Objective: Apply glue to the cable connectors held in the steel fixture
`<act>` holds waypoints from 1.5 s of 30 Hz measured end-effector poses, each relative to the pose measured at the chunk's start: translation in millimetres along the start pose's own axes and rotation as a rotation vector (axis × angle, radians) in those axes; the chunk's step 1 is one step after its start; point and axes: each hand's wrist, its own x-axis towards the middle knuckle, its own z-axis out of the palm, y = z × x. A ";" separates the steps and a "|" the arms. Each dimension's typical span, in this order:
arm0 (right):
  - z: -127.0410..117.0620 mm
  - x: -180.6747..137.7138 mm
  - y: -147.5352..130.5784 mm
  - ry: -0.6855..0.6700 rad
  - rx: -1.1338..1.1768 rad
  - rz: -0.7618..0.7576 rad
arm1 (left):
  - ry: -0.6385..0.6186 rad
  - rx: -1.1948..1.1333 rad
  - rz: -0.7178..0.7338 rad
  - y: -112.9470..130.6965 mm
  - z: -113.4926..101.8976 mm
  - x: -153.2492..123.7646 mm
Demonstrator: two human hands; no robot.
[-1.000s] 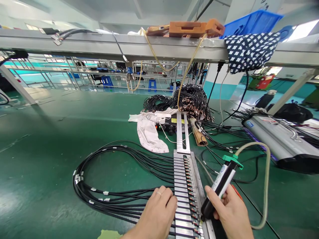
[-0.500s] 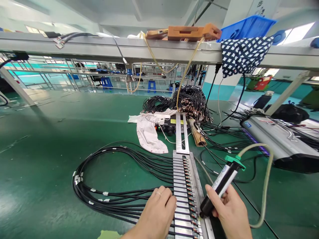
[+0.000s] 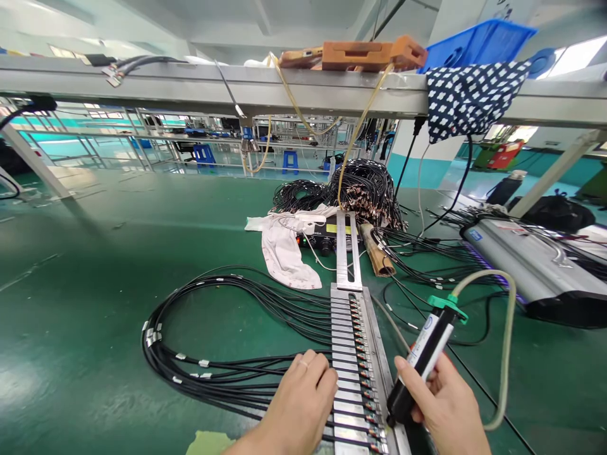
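My right hand is closed round a black dispensing syringe with a white label and green cap. A pale hose runs from its cap. The syringe is tilted, tip down, just right of the near end of a long metal jig. Black cables lie in the jig's slots side by side, their small metal ends in a row along its right side. On the cables at the jig's left edge rests my left hand, fingers curled and together. Its fingertips are hidden, so what they grip cannot be made out.
Beyond the jig are a slotted metal bar, a white cloth, a black control box and a heap of cables. A silver machine stands at right. Overhead, a shelf carries a blue bin.
The syringe tip has moved slightly nearer to me along the jig's right side. My left hand keeps its place on the cables. The whole view has shifted a little.
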 end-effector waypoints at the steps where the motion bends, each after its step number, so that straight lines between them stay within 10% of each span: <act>1: 0.7 -0.1 0.1 0.001 -0.002 -0.006 | -0.012 -0.011 -0.004 0.0 0.3 -0.4; 45: 3.5 -2.3 2.3 -0.061 -0.013 0.019 | -0.057 -0.072 -0.052 1.4 -0.9 -0.6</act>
